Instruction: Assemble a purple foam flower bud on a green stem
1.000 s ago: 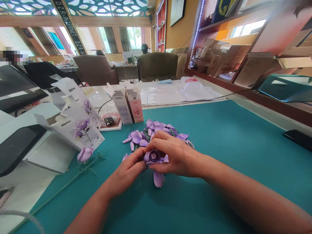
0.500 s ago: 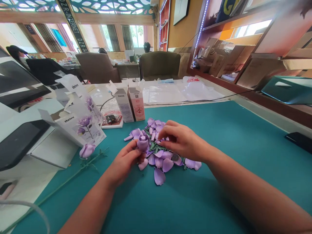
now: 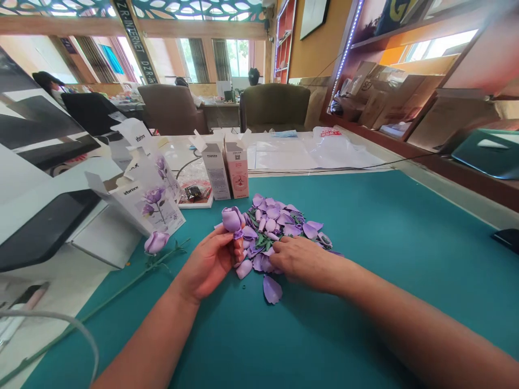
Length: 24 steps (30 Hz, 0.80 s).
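My left hand (image 3: 211, 261) is closed around the base of a partly built purple toy rose head (image 3: 232, 219), held upright at the left side of a heap of purple plastic petals (image 3: 272, 210). Green leaf-like pieces (image 3: 263, 241) lie among the petals. Reaching into the near right side of that heap, my right hand (image 3: 306, 262) has its fingers bent together and pointing down. Its fingertips touch the pieces, and whatever they pinch is hidden. One loose petal (image 3: 272, 290) lies in front of the heap.
On the left lies a purple rose (image 3: 156, 242) with a long green stem. Opened flower-picture boxes (image 3: 152, 202) stand behind it. Two upright cartons (image 3: 217, 172) stand beyond the heap. A teal mat (image 3: 365, 216) covers the table.
My right hand has dropped from above the heap to its near right side, into the petals. My left hand has raised and turned the rose head. The view has swung slightly left.
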Available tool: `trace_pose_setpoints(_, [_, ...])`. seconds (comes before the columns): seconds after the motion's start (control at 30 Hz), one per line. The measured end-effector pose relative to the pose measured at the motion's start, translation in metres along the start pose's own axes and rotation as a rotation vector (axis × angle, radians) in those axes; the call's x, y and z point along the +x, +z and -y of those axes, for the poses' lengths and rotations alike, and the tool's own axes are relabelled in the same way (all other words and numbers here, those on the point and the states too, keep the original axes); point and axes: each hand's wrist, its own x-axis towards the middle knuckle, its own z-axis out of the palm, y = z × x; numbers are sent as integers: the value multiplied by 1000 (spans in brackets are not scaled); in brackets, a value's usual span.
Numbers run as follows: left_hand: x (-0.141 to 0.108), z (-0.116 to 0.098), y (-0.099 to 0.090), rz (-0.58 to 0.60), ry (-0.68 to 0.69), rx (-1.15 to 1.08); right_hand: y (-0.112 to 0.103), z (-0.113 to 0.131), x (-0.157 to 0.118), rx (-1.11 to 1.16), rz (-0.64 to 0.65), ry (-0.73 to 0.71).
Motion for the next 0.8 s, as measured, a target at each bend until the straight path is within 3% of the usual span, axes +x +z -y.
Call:
trace_pose_setpoints(0.13, [0, 1, -2, 4, 4, 3, -6, -6, -1, 81, -116, 48])
trace_pose_setpoints(0.33, [1, 5, -3, 25, -7, 45, -20, -7, -5, 406, -335, 110])
trace_pose_setpoints(0.8, [0, 10, -1, 17, 4, 122, -12, -6, 1, 507, -672, -51])
